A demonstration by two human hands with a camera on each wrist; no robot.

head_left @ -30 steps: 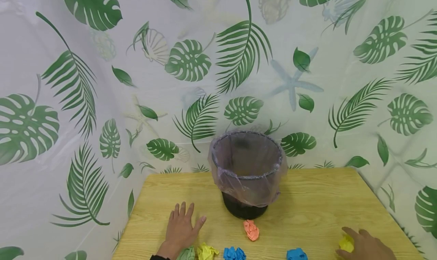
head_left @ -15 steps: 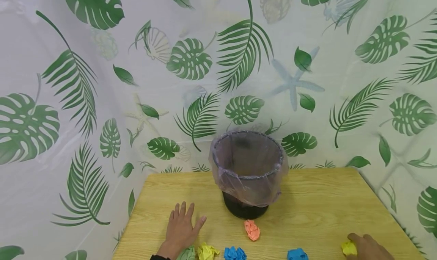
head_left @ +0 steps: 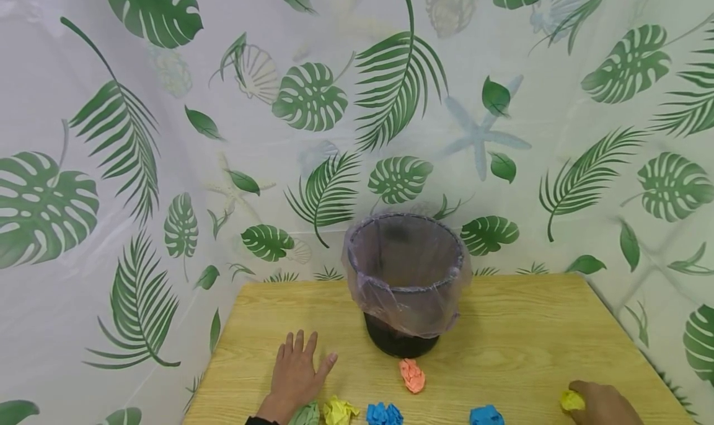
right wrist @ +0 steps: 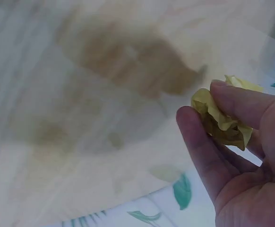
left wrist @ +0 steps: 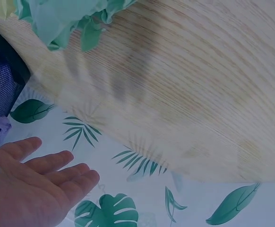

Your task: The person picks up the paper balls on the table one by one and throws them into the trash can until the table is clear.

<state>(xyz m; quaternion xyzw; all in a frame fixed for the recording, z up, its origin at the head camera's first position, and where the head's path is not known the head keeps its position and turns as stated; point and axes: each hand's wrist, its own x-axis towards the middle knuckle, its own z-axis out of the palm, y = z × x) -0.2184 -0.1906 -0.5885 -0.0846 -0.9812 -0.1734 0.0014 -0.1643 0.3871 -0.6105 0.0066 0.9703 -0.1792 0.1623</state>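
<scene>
Between thumb and fingers my right hand pinches a crumpled yellow paper ball, at the table's right side. The right wrist view shows that yellow ball held near the fingertips. My left hand has its fingers straight over the left part of the table and holds nothing. Beside its wrist lie a green crumpled paper ball and another yellow paper ball. The left wrist view shows the left hand with extended fingers and the green paper above.
A black mesh bin lined with a purple bag stands at the table's back middle. Before it lies an orange paper ball. Two blue paper balls, one left and one right, lie near the front. Leaf-patterned sheeting surrounds the wooden table.
My right hand's fingers have closed in around the yellow paper ball, and the hand has shifted slightly. My left hand has stayed in place.
</scene>
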